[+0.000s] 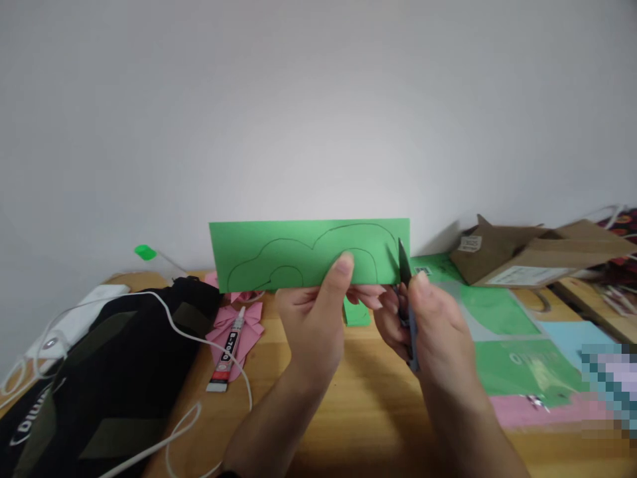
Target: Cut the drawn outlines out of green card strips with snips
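Observation:
A strip of green paper (249, 249) is held up in front of the wall, with curved outlines drawn on it in dark line. My left hand (318, 318) pinches its lower edge, thumb in front and fingers behind. At the strip's right end, my right hand (438, 325) grips a pair of scissors (405, 265) with dark blades and grey-blue handles. One blade shows in front of the paper, pointing up near the right end of the drawn line. Below the strip, a small green paper piece (357, 313) lies on the wooden table (358, 405).
Left on the table are a glue tube (229, 352) on folded pink paper (253, 318), a black bag (124, 358) and a white cable (169, 318). To the right lie an opened cardboard box (537, 245), green sheets in clear plastic (527, 365) and blue paper (567, 335).

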{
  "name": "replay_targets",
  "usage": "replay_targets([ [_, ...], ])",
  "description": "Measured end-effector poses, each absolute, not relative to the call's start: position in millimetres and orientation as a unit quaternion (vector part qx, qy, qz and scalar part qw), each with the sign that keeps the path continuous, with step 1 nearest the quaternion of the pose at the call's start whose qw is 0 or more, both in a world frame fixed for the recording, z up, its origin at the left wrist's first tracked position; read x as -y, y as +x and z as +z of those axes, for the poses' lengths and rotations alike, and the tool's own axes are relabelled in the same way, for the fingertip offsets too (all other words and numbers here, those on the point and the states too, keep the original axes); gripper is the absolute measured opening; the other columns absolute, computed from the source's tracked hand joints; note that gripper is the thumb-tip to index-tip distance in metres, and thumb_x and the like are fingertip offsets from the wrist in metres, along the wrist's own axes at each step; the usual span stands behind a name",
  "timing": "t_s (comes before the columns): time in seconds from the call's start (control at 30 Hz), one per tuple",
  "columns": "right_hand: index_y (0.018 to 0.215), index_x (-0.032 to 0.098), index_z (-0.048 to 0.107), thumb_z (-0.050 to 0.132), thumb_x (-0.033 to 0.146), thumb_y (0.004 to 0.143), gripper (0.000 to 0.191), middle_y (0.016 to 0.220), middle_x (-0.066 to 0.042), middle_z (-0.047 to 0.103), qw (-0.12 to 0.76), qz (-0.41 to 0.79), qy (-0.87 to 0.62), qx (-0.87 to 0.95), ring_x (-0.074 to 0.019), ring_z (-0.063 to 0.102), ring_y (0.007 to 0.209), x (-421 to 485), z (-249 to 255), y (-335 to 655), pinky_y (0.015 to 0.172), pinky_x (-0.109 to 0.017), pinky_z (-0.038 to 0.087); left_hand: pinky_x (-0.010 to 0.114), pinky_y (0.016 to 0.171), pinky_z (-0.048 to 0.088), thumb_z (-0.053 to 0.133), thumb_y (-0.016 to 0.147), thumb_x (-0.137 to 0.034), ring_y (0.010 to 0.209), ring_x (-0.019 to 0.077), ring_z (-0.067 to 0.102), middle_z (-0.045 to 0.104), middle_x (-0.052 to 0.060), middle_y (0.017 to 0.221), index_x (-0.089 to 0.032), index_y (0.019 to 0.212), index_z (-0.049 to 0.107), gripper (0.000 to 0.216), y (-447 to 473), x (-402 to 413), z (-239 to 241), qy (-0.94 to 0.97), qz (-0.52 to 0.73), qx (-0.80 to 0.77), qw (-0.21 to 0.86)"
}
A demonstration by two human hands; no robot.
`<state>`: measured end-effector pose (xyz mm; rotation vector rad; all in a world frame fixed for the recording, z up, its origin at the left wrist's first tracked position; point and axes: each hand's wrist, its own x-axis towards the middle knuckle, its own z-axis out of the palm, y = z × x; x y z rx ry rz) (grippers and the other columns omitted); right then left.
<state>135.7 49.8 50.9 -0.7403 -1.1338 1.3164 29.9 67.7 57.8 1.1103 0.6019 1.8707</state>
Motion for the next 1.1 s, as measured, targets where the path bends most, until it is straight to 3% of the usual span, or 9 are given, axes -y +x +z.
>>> replay_targets([
  [0.47,0.065,0.021,0.05,0.051,0.054,0.096,0.045,0.043,0.008,0.034,0.61,0.545,-0.326,0.475,-0.0066,0.022,0.036,-49.8,49.3,137.9,0.033,-0.021,0.013,0.022,0.047,0.05,0.059,0.094,-0.024,0.047,0.0111,0.065,0.072,-0.001,0.056,-0.024,0.074,0.08,0.029,34.1,-67.6,53.7,0.458,0.738,-0.227,0.439],
  [1.1,0.061,0.021,0.047,0.052,0.054,0.096,0.047,0.042,0.008,0.034,0.604,0.527,-0.339,0.493,-0.0071,0.023,0.037,-45.0,55.0,139.7,0.033,-0.022,0.014,0.024,0.047,0.051,0.058,0.095,-0.022,0.047,0.0128,0.066,0.071,0.0,0.055,-0.024,0.07,0.078,0.032,34.0,-65.7,55.7,0.46,0.737,-0.227,0.441],
])
